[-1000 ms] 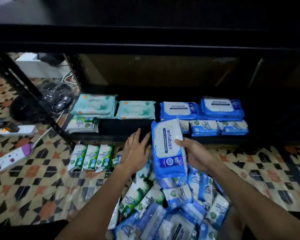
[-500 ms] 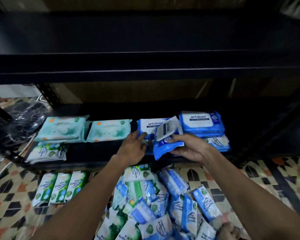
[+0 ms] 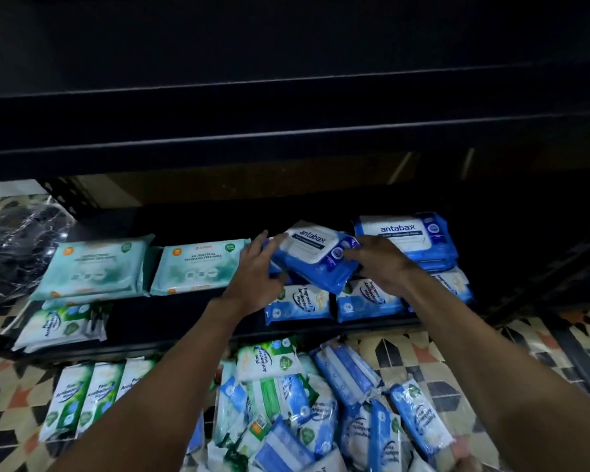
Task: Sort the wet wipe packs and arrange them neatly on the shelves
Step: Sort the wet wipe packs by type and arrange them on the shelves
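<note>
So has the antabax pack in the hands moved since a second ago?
Yes. The antabax pack went from over the floor pile forward onto the shelf, beside the stacked antabax pack.

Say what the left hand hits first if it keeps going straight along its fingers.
The left hand points up and right; its fingers already touch the tilted antabax pack that both hands hold. Going on, it would probably push that pack toward the rear antabax stack; depth is unclear.
</note>
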